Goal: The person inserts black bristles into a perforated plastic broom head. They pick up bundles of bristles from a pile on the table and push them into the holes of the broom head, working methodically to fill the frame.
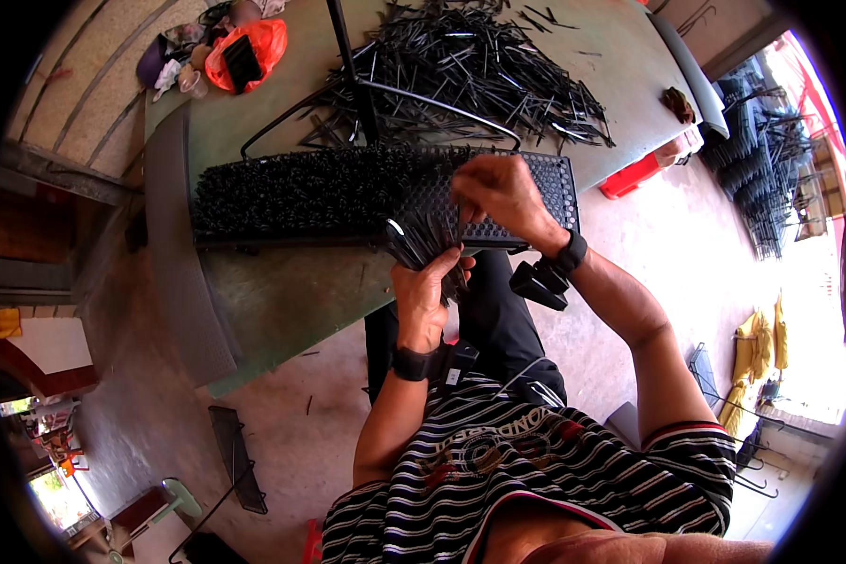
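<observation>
Left hand (425,289) is gripping black plastic strips (414,242), spilling some maybe if it's slackening; right hand (506,191), 1 o'clock, is curling over perforated panel (556,193), can't tell on what.

The strips (470,80) look glossy plastic, the bristled panel (291,193) rough, the tabletop (301,296) smooth, the shirt (592,479) matt cloth.

Arched pale lettering (489,434) on striped shirt (385,512), 1 white label (453,377) on black wrist device (461,357), unreadably small
</observation>
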`<action>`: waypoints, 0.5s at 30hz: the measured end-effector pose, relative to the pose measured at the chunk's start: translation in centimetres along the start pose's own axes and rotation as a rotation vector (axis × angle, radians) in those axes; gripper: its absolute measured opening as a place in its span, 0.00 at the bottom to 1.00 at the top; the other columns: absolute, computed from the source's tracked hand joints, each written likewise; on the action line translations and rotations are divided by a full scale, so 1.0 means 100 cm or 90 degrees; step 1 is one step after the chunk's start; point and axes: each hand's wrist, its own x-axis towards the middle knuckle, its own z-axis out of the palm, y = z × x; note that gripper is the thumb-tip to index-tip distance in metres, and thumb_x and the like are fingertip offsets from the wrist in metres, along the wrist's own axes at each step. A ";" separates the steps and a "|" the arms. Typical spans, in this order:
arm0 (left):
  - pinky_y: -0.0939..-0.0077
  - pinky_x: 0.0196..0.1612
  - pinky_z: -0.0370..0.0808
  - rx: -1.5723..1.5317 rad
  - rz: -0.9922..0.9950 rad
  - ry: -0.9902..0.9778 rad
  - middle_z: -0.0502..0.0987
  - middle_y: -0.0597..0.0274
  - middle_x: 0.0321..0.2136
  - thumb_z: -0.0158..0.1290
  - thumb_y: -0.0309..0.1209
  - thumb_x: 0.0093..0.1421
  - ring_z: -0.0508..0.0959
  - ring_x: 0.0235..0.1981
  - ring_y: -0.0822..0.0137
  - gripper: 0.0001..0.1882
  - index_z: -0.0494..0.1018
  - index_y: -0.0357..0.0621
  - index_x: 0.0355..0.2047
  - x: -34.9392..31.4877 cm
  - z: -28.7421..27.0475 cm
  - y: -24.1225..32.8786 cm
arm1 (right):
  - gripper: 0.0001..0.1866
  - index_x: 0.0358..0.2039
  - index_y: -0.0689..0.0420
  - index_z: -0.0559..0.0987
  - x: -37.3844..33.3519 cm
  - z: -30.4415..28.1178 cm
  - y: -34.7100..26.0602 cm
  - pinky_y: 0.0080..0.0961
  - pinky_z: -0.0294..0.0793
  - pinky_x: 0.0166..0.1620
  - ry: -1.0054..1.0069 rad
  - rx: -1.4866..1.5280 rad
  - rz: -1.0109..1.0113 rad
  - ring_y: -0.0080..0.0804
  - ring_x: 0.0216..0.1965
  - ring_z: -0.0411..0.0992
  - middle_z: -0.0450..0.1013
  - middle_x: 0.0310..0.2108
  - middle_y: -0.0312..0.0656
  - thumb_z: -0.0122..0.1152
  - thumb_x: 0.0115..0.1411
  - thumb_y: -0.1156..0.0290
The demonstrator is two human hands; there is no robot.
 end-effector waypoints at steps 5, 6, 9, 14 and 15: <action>0.69 0.23 0.77 0.010 -0.007 0.030 0.78 0.53 0.26 0.55 0.15 0.48 0.79 0.22 0.58 0.09 0.73 0.31 0.33 0.004 -0.008 -0.004 | 0.08 0.38 0.61 0.69 0.003 0.012 -0.011 0.20 0.74 0.25 0.242 -0.088 -0.267 0.28 0.24 0.77 0.75 0.23 0.44 0.55 0.57 0.78; 0.68 0.23 0.77 0.010 -0.008 0.036 0.77 0.53 0.26 0.54 0.15 0.48 0.79 0.22 0.58 0.09 0.73 0.31 0.33 0.004 -0.009 -0.004 | 0.07 0.36 0.60 0.69 0.007 0.014 -0.005 0.22 0.73 0.24 0.268 -0.102 -0.320 0.30 0.24 0.77 0.75 0.22 0.44 0.55 0.57 0.78; 0.68 0.23 0.77 0.015 -0.003 0.044 0.77 0.53 0.26 0.54 0.15 0.48 0.79 0.22 0.58 0.09 0.73 0.31 0.32 0.003 -0.007 -0.001 | 0.06 0.36 0.59 0.68 0.017 0.013 0.011 0.24 0.73 0.25 0.237 -0.156 -0.326 0.36 0.25 0.77 0.74 0.23 0.46 0.54 0.58 0.79; 0.68 0.23 0.77 0.029 -0.012 0.061 0.77 0.53 0.26 0.55 0.15 0.48 0.79 0.22 0.58 0.09 0.73 0.32 0.32 0.002 -0.007 0.001 | 0.06 0.34 0.60 0.72 0.025 0.008 0.021 0.31 0.72 0.25 0.191 -0.359 -0.411 0.41 0.24 0.75 0.72 0.22 0.45 0.57 0.56 0.77; 0.68 0.23 0.77 0.032 -0.013 0.065 0.77 0.54 0.25 0.55 0.15 0.48 0.79 0.22 0.58 0.09 0.74 0.32 0.32 0.002 -0.007 0.001 | 0.06 0.34 0.61 0.74 0.025 0.006 0.020 0.31 0.73 0.26 0.165 -0.447 -0.453 0.41 0.24 0.75 0.72 0.23 0.44 0.58 0.55 0.77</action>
